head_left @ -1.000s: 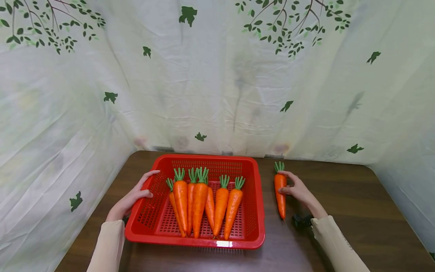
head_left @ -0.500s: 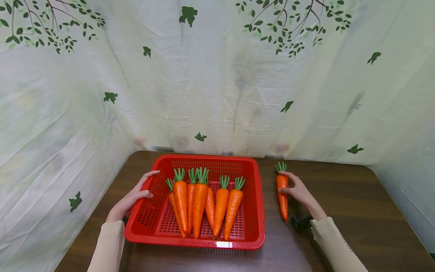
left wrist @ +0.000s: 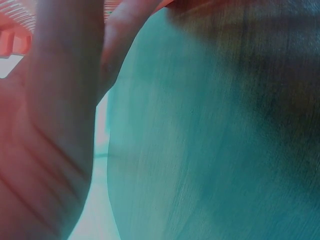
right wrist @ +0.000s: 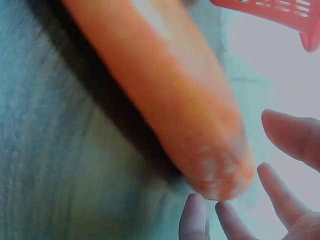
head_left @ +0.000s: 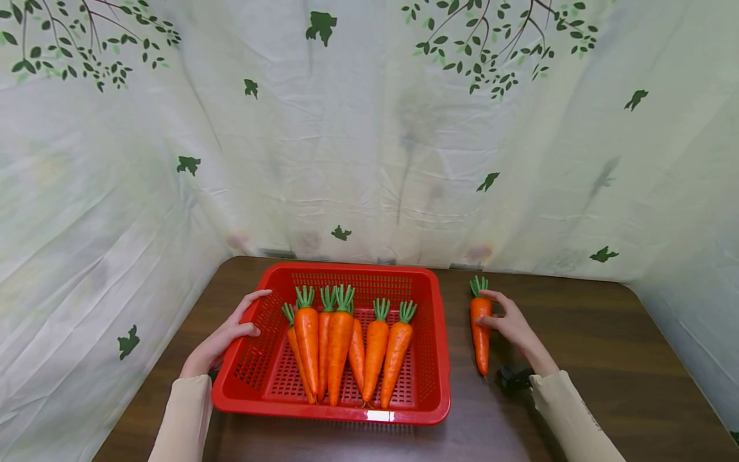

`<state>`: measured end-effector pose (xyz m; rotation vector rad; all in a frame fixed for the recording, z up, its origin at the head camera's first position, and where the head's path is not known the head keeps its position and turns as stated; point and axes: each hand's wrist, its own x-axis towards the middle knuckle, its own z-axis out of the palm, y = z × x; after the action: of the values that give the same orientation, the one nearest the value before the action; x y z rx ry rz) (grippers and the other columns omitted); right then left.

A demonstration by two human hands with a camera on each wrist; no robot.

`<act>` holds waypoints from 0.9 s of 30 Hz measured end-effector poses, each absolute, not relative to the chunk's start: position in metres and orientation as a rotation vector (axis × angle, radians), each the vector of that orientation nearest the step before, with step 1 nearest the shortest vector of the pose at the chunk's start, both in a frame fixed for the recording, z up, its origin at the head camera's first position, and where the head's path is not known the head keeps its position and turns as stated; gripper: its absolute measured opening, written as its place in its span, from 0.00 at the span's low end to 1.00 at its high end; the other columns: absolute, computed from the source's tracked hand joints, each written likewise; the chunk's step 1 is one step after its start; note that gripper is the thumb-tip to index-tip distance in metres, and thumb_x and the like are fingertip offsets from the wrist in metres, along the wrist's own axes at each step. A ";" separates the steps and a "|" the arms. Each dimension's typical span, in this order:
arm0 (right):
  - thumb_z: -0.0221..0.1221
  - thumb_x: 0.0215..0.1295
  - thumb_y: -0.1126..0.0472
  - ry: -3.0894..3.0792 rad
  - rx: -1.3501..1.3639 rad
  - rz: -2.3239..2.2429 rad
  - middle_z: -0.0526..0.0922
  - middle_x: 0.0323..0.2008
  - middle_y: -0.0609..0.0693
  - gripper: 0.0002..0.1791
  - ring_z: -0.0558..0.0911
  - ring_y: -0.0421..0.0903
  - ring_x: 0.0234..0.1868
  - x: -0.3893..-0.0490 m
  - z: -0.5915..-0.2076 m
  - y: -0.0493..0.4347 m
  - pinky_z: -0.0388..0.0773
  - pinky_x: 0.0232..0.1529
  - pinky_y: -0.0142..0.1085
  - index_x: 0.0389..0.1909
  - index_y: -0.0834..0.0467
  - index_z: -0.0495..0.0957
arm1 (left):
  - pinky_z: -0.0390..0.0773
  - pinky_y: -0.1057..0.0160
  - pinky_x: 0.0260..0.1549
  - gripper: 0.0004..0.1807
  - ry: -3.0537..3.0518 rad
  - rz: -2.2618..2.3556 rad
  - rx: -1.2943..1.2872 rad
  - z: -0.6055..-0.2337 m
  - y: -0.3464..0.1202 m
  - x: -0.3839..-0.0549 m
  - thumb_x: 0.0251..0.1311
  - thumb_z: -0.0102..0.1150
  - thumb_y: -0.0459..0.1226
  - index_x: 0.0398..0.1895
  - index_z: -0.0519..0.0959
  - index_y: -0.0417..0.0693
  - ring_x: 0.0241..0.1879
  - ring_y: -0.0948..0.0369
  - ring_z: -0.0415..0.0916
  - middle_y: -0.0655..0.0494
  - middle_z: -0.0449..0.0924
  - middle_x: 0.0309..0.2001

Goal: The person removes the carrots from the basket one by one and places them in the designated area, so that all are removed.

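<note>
In the head view a red plastic basket (head_left: 331, 416) stands on the table with several carrots (head_left: 340, 346) lying in it, green tops toward the back. My left hand (head_left: 222, 333) holds the basket's left rim, thumb and a fingertip over the edge; the other fingers are hidden. Right of the basket a single carrot (head_left: 480, 340) lies on the table, tip toward me. My right hand (head_left: 510, 324) is at its upper end, thumb and fingers spread. In the right wrist view the fingertips (right wrist: 192, 210) are close to the rounded end of the carrot (right wrist: 170, 95).
The dark wooden table (head_left: 606, 359) runs on to the right of the right hand. A pale curtain (head_left: 369, 160) with printed leaves surrounds the table at the back and sides. A small black device (head_left: 514, 378) sits at the right wrist.
The single carrot has shifted slightly to the right beside the right hand. That hand's fingers have drawn back a little from it. The left hand and the basket have stayed in place.
</note>
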<state>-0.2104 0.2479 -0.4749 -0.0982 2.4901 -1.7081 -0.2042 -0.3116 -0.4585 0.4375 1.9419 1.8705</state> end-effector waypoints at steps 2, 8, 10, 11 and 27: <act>0.59 0.60 0.71 2.514 -0.098 -1.714 0.57 0.65 0.71 0.33 0.78 0.61 0.42 -0.209 -0.472 0.248 0.76 0.41 0.41 0.66 0.68 0.60 | 0.77 0.44 0.43 0.40 1.943 1.869 0.435 -0.458 -0.312 -0.204 0.59 0.45 0.26 0.73 0.46 0.60 0.54 0.42 0.67 0.32 0.44 0.66; 0.58 0.63 0.68 2.531 -0.095 -1.755 0.58 0.64 0.71 0.32 0.72 0.68 0.52 -0.202 -0.458 0.248 0.74 0.49 0.51 0.67 0.67 0.59 | 0.77 0.43 0.43 0.41 1.941 1.870 0.433 -0.458 -0.312 -0.203 0.58 0.46 0.27 0.73 0.46 0.60 0.54 0.42 0.67 0.32 0.43 0.67; 0.57 0.64 0.67 2.513 -0.100 -1.780 0.58 0.64 0.70 0.32 0.72 0.68 0.53 -0.199 -0.453 0.248 0.72 0.51 0.54 0.68 0.66 0.58 | 0.77 0.43 0.43 0.41 1.940 1.870 0.434 -0.459 -0.312 -0.203 0.58 0.46 0.27 0.73 0.46 0.60 0.54 0.42 0.67 0.32 0.43 0.67; 0.57 0.65 0.67 2.504 -0.104 -1.790 0.58 0.65 0.70 0.32 0.72 0.67 0.53 -0.198 -0.450 0.247 0.70 0.53 0.56 0.69 0.65 0.58 | 0.76 0.43 0.43 0.41 1.940 1.869 0.433 -0.459 -0.312 -0.203 0.58 0.47 0.27 0.73 0.46 0.60 0.54 0.42 0.67 0.32 0.43 0.66; 0.55 0.68 0.61 2.338 -0.367 -1.927 0.65 0.63 0.60 0.28 0.76 0.53 0.51 -0.181 -0.395 0.205 0.75 0.51 0.41 0.67 0.60 0.62 | 0.77 0.44 0.43 0.41 1.948 1.864 0.446 -0.460 -0.312 -0.205 0.58 0.46 0.27 0.73 0.45 0.59 0.54 0.44 0.68 0.33 0.44 0.66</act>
<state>-0.1808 0.2048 -0.3949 -0.3670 2.3382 -1.9273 -0.2052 -0.3119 -0.4602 0.4455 1.9476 1.8638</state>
